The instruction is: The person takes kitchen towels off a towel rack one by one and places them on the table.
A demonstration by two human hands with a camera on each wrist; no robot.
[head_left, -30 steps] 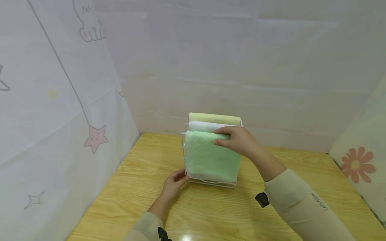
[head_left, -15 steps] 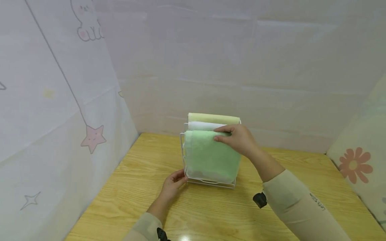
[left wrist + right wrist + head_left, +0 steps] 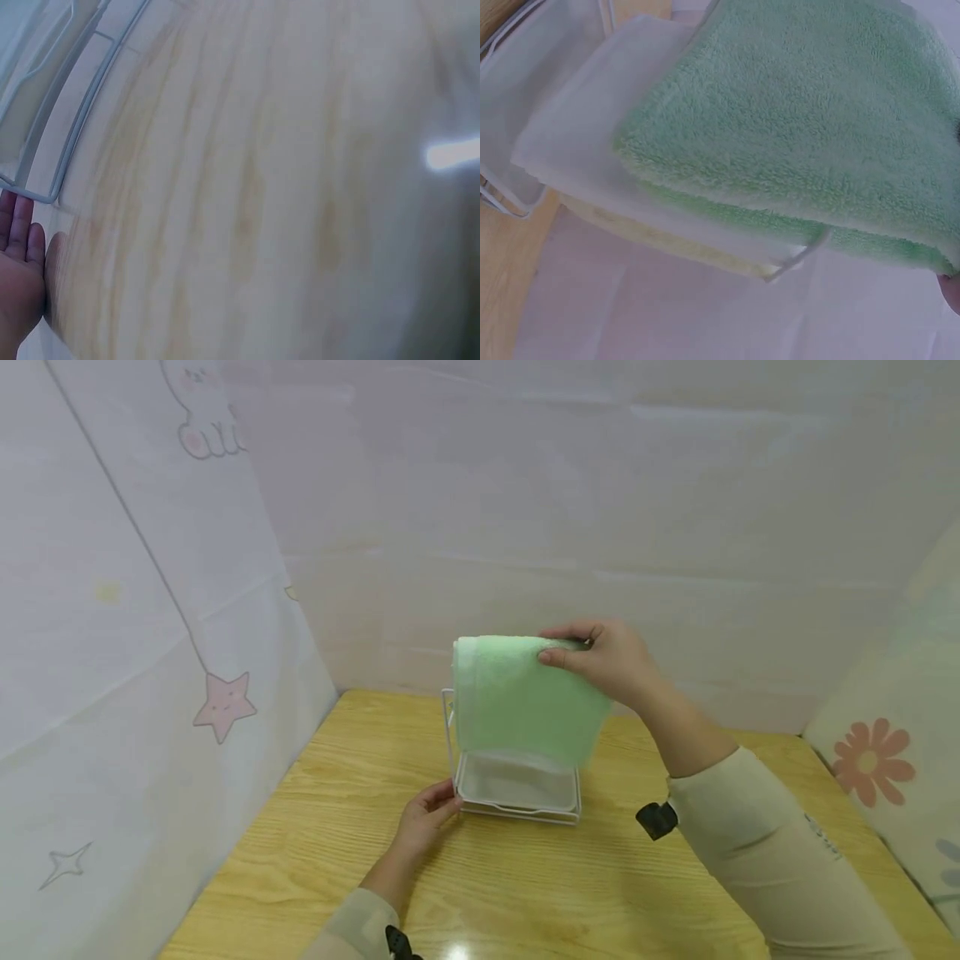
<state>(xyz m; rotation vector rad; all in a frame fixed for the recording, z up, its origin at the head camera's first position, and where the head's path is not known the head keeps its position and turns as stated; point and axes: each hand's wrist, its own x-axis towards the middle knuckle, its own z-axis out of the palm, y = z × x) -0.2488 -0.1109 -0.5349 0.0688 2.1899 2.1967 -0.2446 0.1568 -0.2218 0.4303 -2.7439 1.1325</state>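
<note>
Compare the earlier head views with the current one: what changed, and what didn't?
The right hand, already gripping the green towel, has lifted it upward, exposing the pale panel low in the white rack. In the head view, the towel now hides the white and yellow ones behind it. The left hand remains at the rack's near left corner.

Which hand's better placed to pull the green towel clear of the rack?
Right, probably: the right hand pinches the green towel by its top edge. The left hand is low, at a corner of the white rack.
</note>
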